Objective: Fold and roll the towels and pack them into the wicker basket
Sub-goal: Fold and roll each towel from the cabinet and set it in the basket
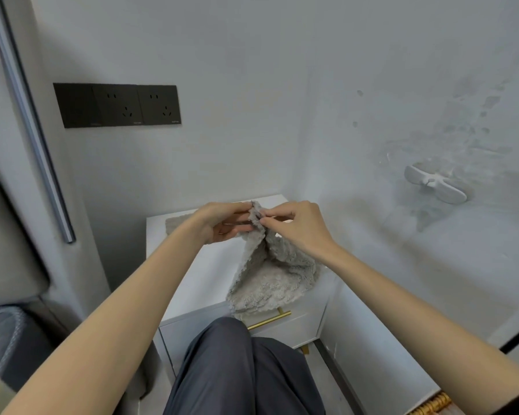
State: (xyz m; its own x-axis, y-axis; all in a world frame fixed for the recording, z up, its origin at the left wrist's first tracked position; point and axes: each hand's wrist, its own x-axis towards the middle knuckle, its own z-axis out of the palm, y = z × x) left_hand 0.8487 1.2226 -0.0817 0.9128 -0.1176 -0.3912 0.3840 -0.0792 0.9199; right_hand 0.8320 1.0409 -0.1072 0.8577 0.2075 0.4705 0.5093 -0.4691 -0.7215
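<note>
The left hand (222,223) and right hand (294,226) meet above a white nightstand (198,274), both pinching one top edge of a grey towel (270,277). It hangs straight down, lower end resting on the nightstand.

1. Left forearm (126,295): it is showing bare along its whole visible length, from the lower frame edge up to the wrist.
2. Right forearm (402,295): it is likewise showing bare from the frame corner up to the wrist.
3. Left hand (219,223) and right hand (297,226): both are showing uncovered; the fingers (270,217) are appearing slender, and the nails are too small to make out.
4. Trousers (222,369): the person is wearing dark charcoal-grey trousers of a smooth, thin fabric that is catching a faint sheen.
5. Trouser surface: long soft creases are running lengthwise down the cloth, and a darker fold is dividing the two legs.
</note>
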